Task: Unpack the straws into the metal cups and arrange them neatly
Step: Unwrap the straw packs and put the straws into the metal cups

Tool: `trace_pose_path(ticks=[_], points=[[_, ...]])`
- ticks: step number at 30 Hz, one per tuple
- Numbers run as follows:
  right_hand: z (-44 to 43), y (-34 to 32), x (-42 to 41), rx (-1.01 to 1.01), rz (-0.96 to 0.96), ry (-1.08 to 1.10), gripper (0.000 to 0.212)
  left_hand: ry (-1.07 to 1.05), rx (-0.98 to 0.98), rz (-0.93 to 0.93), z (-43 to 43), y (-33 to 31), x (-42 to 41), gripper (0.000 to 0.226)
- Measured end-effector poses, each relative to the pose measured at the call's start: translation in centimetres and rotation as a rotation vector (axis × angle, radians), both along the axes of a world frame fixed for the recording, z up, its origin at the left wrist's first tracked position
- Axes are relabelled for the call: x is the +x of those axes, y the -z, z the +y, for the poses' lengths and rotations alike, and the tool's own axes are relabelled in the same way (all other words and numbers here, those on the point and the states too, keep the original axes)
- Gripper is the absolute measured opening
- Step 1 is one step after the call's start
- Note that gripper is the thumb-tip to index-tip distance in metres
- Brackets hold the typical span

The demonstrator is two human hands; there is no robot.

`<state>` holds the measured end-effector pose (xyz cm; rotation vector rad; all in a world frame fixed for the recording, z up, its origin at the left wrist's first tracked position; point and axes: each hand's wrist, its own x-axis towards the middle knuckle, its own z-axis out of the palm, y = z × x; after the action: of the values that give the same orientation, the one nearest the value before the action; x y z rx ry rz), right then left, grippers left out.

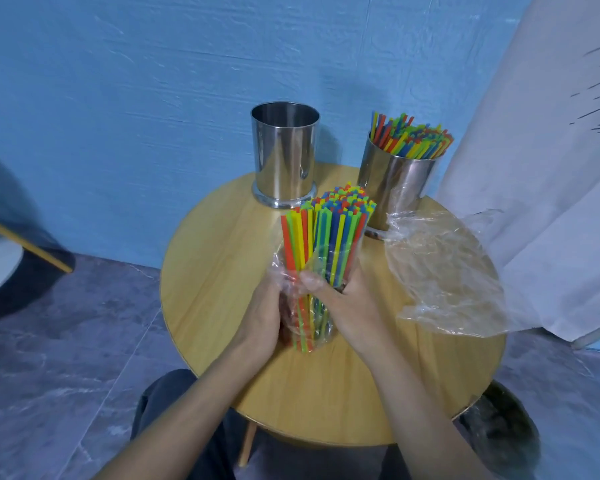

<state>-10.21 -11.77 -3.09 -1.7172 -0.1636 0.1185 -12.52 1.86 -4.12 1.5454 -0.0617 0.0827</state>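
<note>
wooden table (208, 278) under wrapped straws (326, 237)

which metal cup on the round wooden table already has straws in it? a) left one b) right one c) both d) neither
b: the right shiny metal cup is packed with multicoloured plastic straws, while the left shiny metal cup stands empty.

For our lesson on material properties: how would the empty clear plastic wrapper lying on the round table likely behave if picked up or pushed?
The plastic wrapper looks thin and crumpled, so it is probably floppy and very light. Lying loose on the table, it would likely slide or bunch rather than roll.
</note>
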Motion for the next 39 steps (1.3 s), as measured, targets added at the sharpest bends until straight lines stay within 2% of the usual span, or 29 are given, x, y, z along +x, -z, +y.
trace_pose_path(ticks=[3,6,8,11,14,21,23,25,29,35,39], points=[[0.3,0.2,0.9,0.003,0.030,0.004,0.061,0.016,0.078,0.031,0.3,0.9,0.9,0.044],[0.4,-0.6,1.7,-0.023,0.080,-0.020,0.043,-0.004,0.220,-0.049,0.2,0.8,1.6,0.046],[0.3,-1.3,2.3,-0.029,0.116,-0.052,0.037,-0.022,0.232,-0.095,0.2,0.5,2.5,0.051],[0.3,-1.6,3.5,-0.037,0.181,-0.073,0.055,-0.061,0.268,-0.111,0.2,0.2,4.3,0.052],[1.1,-1.7,5.1,-0.076,0.228,-0.046,0.055,-0.083,0.295,-0.075,0.3,-0.2,6.2,0.050],[2.2,-4.3,8.0,-0.013,0.143,-0.043,0.073,-0.160,0.296,0.073,0.1,-3.4,7.7,0.050],[1.9,-5.5,8.4,-0.016,0.169,-0.041,0.065,-0.179,0.290,0.129,-0.3,-5.6,7.5,0.046],[1.5,-7.1,8.5,-0.020,0.202,-0.054,0.047,-0.195,0.273,0.177,-0.6,-7.8,7.3,0.045],[1.4,-11.3,9.1,-0.070,0.233,-0.067,0.040,-0.220,0.208,0.256,-0.9,-12.1,7.4,0.044],[2.2,-17.5,12.5,-0.071,0.269,-0.156,0.055,-0.191,0.159,0.382,-0.3,-18.3,10.2,0.045],[2.9,-20.1,16.4,-0.089,0.319,-0.222,0.084,-0.124,0.131,0.404,0.9,-19.8,13.6,0.066]])
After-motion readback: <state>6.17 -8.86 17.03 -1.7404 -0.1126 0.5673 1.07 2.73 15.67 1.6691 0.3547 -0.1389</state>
